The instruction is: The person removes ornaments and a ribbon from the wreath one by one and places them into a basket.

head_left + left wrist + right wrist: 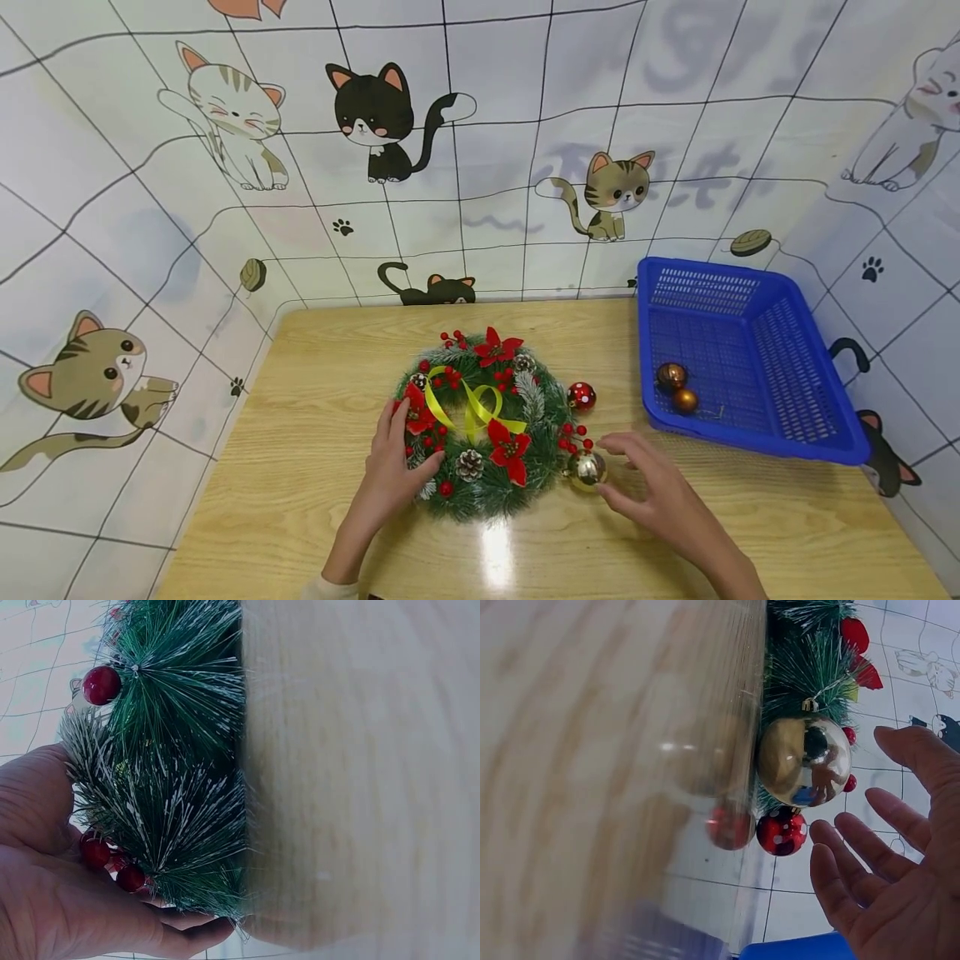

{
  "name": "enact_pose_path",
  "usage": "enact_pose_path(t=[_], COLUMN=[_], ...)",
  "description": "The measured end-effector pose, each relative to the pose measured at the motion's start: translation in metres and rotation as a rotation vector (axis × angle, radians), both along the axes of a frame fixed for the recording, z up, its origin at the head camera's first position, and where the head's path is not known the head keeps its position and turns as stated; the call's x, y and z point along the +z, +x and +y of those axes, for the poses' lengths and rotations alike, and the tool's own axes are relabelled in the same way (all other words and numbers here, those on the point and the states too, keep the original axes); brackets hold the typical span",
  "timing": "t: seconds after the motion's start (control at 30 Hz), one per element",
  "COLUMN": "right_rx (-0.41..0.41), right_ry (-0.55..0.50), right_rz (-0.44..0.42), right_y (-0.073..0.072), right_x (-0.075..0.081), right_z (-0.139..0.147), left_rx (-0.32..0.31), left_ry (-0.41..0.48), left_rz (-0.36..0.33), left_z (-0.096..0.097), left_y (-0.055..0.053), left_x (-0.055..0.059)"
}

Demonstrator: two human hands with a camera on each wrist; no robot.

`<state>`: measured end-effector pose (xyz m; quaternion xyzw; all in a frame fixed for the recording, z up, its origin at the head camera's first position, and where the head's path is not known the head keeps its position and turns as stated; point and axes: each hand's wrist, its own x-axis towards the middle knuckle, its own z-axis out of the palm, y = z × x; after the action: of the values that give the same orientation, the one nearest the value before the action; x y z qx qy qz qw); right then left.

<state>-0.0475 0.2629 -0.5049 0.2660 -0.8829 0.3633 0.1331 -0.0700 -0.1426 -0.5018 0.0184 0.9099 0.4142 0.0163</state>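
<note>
I'm watching the left hand (392, 468) gripping the wreath (543, 454) by its left edge; the right hand (654, 490) is hovering unclasped, the gold ball (587, 470) lying just left of its fingers.

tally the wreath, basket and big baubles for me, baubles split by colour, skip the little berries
Wreath: 1
Blue basket: 1
Gold bauble: 1
Red bauble with white dots: 1
Copper-coloured baubles, both inside the basket: 2
Total: 6
</note>
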Motion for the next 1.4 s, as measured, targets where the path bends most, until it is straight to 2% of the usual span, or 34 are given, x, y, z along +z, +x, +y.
enact_pose_path(t=[0.27,0.53,0.87,1.4], right_rx=[-0.008,0.008,-0.002,0.044], right_ry=[-0.004,0.005,0.064,0.040], right_rz=[-0.031,-0.159,-0.236,-0.261], right_y=[0.000,0.000,-0.001,0.001], right_x=[-0.004,-0.007,-0.008,-0.008], right_z=[-0.005,-0.009,-0.012,-0.018], left_rx=[0.002,0.005,0.000,-0.012], left_ry=[0.002,0.002,0.011,0.001], left_rz=[0.000,-0.006,-0.006,0.000], left_z=[0.000,0.000,0.000,-0.003], left_y=[-0.001,0.000,-0.001,-0.005], left_x=[0.001,0.001,0.001,-0.002])
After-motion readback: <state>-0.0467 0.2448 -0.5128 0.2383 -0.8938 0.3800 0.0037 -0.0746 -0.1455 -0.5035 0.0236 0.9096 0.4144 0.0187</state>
